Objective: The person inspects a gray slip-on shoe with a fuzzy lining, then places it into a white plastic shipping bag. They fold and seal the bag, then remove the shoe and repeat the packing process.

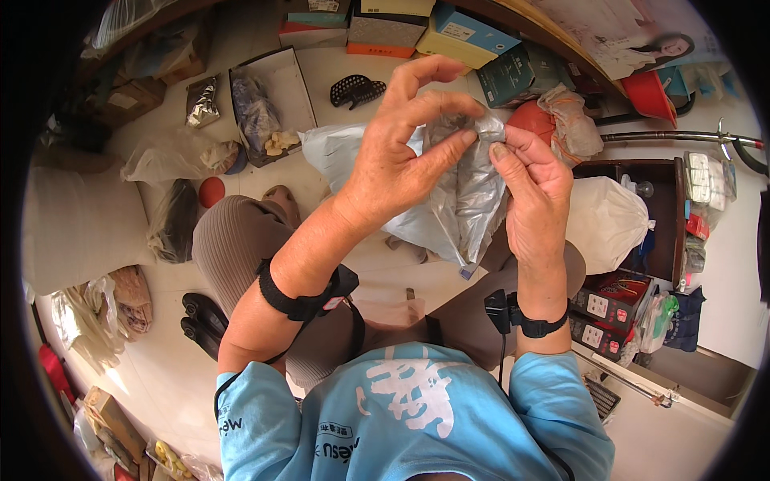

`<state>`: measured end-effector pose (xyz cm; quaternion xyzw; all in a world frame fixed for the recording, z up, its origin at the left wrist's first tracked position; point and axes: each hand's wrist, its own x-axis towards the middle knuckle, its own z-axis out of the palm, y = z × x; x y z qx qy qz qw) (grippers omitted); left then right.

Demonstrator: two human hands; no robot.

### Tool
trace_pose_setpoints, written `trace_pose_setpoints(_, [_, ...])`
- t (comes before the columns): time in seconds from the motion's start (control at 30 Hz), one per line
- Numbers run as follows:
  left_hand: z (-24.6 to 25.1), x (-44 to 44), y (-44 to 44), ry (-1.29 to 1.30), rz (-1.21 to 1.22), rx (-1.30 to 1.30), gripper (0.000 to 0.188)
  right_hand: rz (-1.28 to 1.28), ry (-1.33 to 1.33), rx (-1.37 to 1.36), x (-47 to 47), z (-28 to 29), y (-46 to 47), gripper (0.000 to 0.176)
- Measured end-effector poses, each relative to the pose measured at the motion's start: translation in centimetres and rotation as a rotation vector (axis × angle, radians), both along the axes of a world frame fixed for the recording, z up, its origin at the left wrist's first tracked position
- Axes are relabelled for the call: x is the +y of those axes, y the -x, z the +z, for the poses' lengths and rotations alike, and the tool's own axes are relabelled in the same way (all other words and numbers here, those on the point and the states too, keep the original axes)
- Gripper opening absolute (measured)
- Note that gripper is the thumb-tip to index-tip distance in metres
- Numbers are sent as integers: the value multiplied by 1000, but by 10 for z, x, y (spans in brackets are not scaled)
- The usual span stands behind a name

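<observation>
A silvery-grey plastic bag [463, 198] hangs crumpled in front of me, above my knees. My left hand [409, 138] pinches its gathered top edge between thumb and index finger, with the other fingers raised. Close beside it, my right hand [535, 186] grips the same edge between thumb and bent fingers. The two sets of fingertips are almost touching at the bag's top. A paler, smooth part of the bag [331, 150] spreads out to the left behind my left hand. Whatever the bag contains is hidden.
An open shoebox [304, 108] and a black perforated slipper [357, 91] lie on the floor ahead. Boxes [385, 33] line the far side. On the right, a white drawstring bag [604, 222] rests at a dark drawer [668, 240]. Black shoes [204, 321] lie left.
</observation>
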<state>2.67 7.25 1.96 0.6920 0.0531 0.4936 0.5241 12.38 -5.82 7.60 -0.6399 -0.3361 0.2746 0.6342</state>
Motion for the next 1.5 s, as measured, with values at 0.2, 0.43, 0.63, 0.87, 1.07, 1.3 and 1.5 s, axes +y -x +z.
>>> trace_pose_setpoints(0.2, [1, 2, 2, -39, -14, 6, 15, 6, -2, -23, -2, 0, 1, 23])
trace_pose_setpoints(0.43, [3, -4, 5, -44, -10, 13, 20, 35, 27, -58, -4, 0, 1, 23])
trace_pose_setpoints(0.63, [0, -1, 2, -246, 83, 13, 23, 27, 33, -48, -3, 2, 3, 20])
trace_pose_setpoints(0.87, [-4, 4, 5, -106, 57, 0, 15, 0, 103, -177, -5, 4, 2, 18])
trace_pose_setpoints(1.07, [-2, 15, 13, 206, -59, -3, 10, -38, -19, -104, -6, 5, 0, 19])
trace_pose_setpoints(1.3, [1, 15, 17, 314, -104, -86, 9, -42, 8, -146, -7, 4, -1, 20])
trace_pose_setpoints(1.5, [1, 14, 18, 191, -53, -29, 9, -28, 22, -140, -6, 4, 0, 22])
